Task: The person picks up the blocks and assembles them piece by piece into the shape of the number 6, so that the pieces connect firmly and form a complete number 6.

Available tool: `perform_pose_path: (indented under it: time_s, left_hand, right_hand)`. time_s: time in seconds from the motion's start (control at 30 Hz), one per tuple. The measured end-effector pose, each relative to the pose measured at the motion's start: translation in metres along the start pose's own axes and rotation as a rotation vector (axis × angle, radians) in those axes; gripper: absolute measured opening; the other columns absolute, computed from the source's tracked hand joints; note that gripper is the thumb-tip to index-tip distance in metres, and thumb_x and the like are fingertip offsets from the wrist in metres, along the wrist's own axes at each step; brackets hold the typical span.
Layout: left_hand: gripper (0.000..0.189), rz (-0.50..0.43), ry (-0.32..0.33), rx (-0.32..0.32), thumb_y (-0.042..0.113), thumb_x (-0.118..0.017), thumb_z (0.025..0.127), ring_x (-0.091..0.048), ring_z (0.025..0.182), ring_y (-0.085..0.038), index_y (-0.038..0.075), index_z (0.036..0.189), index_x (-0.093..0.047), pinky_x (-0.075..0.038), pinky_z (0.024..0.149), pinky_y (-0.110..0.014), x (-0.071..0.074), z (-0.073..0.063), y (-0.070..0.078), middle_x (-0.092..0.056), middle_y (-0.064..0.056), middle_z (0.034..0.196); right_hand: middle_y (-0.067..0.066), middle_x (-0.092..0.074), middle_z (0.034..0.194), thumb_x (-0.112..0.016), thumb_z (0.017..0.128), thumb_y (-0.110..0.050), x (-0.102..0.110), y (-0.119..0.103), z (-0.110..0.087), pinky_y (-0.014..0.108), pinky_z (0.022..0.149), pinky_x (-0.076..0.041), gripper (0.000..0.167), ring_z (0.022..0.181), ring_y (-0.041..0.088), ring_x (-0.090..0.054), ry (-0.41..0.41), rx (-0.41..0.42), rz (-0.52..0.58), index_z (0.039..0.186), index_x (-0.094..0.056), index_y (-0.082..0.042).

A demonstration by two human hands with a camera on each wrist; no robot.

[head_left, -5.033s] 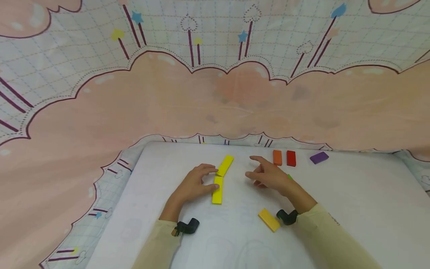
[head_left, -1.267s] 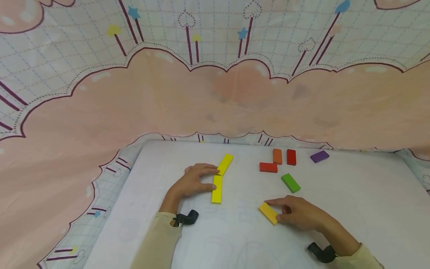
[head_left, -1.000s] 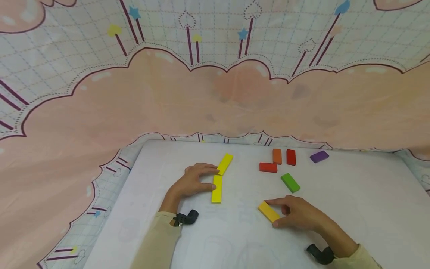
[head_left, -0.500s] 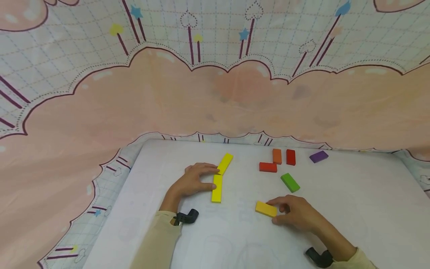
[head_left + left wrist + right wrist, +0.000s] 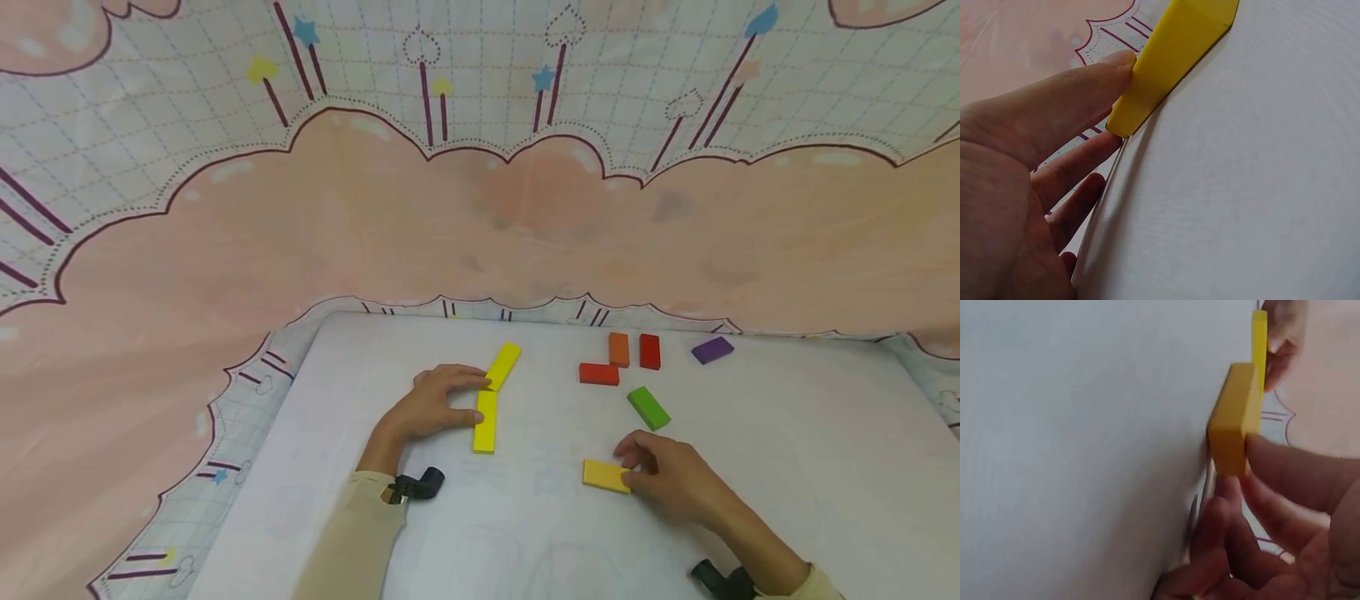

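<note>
Two bright yellow flat blocks lie end to end at an angle in the head view: the upper yellow block and the lower yellow block. My left hand rests beside them, its thumb touching the lower one and its fingertips at the joint with the upper one. Nearer the front, my right hand holds the right end of a deeper-yellow block between thumb and fingers. In the right wrist view, the thumb presses the side of that deeper-yellow block, with curled fingers below its end.
A green block lies just beyond my right hand. Farther back are a red block lying crosswise, an orange block, an upright-turned red block and a purple block. A patterned cloth hangs behind the white tabletop.
My right hand has come back from the red block beside the orange one to the deeper-yellow block. That block has turned from slanted to nearly crosswise, lately shifting slightly right. The left hand stays nearly still.
</note>
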State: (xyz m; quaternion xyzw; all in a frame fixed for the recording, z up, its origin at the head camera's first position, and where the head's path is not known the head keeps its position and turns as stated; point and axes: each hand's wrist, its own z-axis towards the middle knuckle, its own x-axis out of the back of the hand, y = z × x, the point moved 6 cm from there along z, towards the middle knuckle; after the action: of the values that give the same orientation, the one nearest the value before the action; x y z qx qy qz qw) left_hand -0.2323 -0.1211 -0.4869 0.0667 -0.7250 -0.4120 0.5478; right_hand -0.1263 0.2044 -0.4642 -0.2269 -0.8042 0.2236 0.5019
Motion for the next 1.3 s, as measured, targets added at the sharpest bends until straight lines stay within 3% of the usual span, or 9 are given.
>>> perform_pose_path:
  time_s: [0.23,0.43,0.53,0.67,0.83,0.93,1.1,1.3]
  left_hand:
    - [0.051,-0.008,-0.008,-0.01,0.037,-0.078,0.088,-0.042,0.146,-0.021,0.028,0.137,-0.065,-0.016,0.12,-0.06,-0.001,0.0,0.001,-0.055,0.006,0.15]
    - [0.052,0.004,-0.001,-0.031,0.037,-0.078,0.088,-0.043,0.145,-0.023,0.026,0.137,-0.065,-0.018,0.118,-0.061,0.001,-0.001,0.004,-0.056,0.004,0.15]
    - [0.052,-0.002,-0.003,-0.038,0.037,-0.078,0.088,-0.043,0.145,-0.024,0.025,0.137,-0.066,-0.019,0.117,-0.061,0.001,-0.002,0.004,-0.056,0.003,0.15]
    - [0.052,-0.007,-0.004,-0.034,0.037,-0.078,0.088,-0.043,0.145,-0.025,0.025,0.137,-0.066,-0.02,0.117,-0.061,0.001,-0.002,0.003,-0.056,0.003,0.15]
    - [0.052,0.002,-0.005,-0.032,0.038,-0.078,0.088,-0.043,0.145,-0.024,0.026,0.138,-0.065,-0.019,0.117,-0.06,0.001,-0.001,0.002,-0.055,0.004,0.15]
    - [0.052,0.01,-0.003,-0.034,0.037,-0.078,0.088,-0.043,0.145,-0.023,0.026,0.137,-0.065,-0.02,0.116,-0.06,0.001,-0.001,0.001,-0.056,0.004,0.15]
    - [0.052,0.011,0.0,-0.042,0.037,-0.078,0.088,-0.044,0.144,-0.024,0.025,0.137,-0.066,-0.021,0.116,-0.06,0.001,-0.002,0.001,-0.056,0.003,0.15]
    - [0.051,0.028,0.0,-0.04,0.038,-0.078,0.088,-0.044,0.144,-0.022,0.026,0.137,-0.066,-0.021,0.117,-0.061,0.001,-0.002,0.001,-0.056,0.005,0.149]
  right_hand:
    - [-0.003,-0.062,0.088,-0.091,0.074,-0.029,-0.006,0.002,0.001,0.032,0.079,-0.053,0.037,0.085,0.017,-0.053,-0.034,-0.014,-0.07,0.103,-0.071,-0.017]
    - [-0.002,-0.061,0.087,-0.089,0.077,-0.022,-0.004,-0.001,0.0,0.032,0.079,-0.053,0.034,0.086,0.017,-0.053,-0.023,0.011,-0.032,0.1,-0.065,-0.017]
    - [-0.001,-0.064,0.094,-0.086,0.081,-0.02,-0.003,0.0,0.0,0.034,0.083,-0.056,0.029,0.091,0.017,-0.056,-0.026,0.017,0.072,0.101,-0.066,-0.018]
    - [0.004,-0.067,0.113,-0.081,0.087,-0.02,-0.004,0.002,0.002,0.034,0.087,-0.06,0.027,0.1,0.019,-0.06,-0.069,-0.021,0.305,0.11,-0.068,-0.014]
    - [0.015,-0.057,0.123,-0.074,0.093,-0.015,-0.017,-0.003,0.004,0.036,0.087,-0.061,0.043,0.102,0.024,-0.065,-0.163,-0.046,0.659,0.132,-0.059,-0.003]
    - [0.018,-0.054,0.123,-0.07,0.096,-0.014,-0.026,-0.007,0.007,0.042,0.089,-0.06,0.052,0.104,0.025,-0.067,-0.178,-0.075,0.826,0.141,-0.048,0.0]
    - [0.017,-0.058,0.125,-0.069,0.098,-0.016,-0.037,-0.008,0.01,0.044,0.087,-0.061,0.051,0.104,0.024,-0.067,-0.114,-0.179,0.919,0.142,-0.046,-0.002]
    - [0.016,-0.059,0.122,-0.068,0.098,-0.016,-0.043,-0.017,0.013,0.04,0.084,-0.062,0.044,0.103,0.025,-0.065,-0.053,-0.2,0.858,0.138,-0.053,-0.005]
